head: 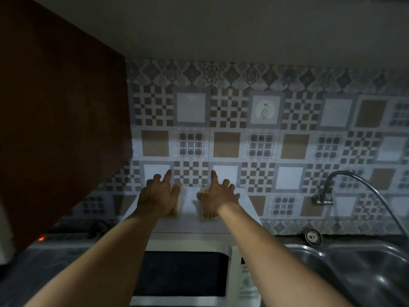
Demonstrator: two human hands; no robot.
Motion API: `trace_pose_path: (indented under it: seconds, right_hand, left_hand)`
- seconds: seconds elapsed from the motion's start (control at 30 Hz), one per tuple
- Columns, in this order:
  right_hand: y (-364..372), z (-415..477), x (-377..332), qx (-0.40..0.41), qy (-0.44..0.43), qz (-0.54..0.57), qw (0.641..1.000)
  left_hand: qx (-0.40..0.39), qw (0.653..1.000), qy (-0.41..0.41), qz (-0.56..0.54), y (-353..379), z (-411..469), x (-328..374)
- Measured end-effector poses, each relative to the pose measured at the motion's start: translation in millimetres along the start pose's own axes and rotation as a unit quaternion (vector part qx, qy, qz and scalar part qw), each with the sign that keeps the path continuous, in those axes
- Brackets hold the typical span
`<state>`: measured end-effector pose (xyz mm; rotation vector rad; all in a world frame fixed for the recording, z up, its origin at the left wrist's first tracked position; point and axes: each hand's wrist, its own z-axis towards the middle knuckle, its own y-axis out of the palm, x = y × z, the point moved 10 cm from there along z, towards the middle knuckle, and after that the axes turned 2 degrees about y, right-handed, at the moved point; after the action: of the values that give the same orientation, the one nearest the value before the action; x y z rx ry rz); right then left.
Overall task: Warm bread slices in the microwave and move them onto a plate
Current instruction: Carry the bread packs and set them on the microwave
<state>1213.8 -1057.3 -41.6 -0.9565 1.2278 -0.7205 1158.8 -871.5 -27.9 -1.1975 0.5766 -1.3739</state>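
A white microwave stands below me with its dark door window shut. Two bread slices lie on its top. My left hand rests flat over the left slice, of which only the right edge shows. My right hand lies over the right slice, whose crust peeks out at the thumb and wrist. The fingers of both hands are spread, index fingers pointing at the wall. Whether either hand grips its slice is hidden. No plate is in view.
A patterned tile wall rises behind the microwave. A dark brown cabinet hangs at the left. A steel double sink sits to the right, with a tap and hose and a round strainer.
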Motion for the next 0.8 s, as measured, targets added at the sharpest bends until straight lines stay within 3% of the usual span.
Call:
trace_pose_path:
  seconds: [0.17,0.4,0.63,0.8]
  right_hand:
    - [-40.9,-22.7,-31.8,0.006,-0.071,-0.008,0.997]
    - [-77.7,-86.6,-73.2,0.036,-0.211,-0.021,0.977]
    - [-74.1,-166.8,-117.6,0.004,-0.320,0.028,0.947]
    - [-80.0,-233.5,-173.5,0.027,-0.398,0.055,0.915]
  left_hand:
    - [0.054,0.998,0.018,-0.005,-61.1,-32.9,18.2]
    - [0.131,0.987,-0.054,0.076,-143.3,-121.1,24.2]
    - [0.224,0.953,-0.110,0.175,-223.1,-237.2,12.8]
    - [0.268,0.919,-0.135,0.257,-282.1,-307.0,-1.8]
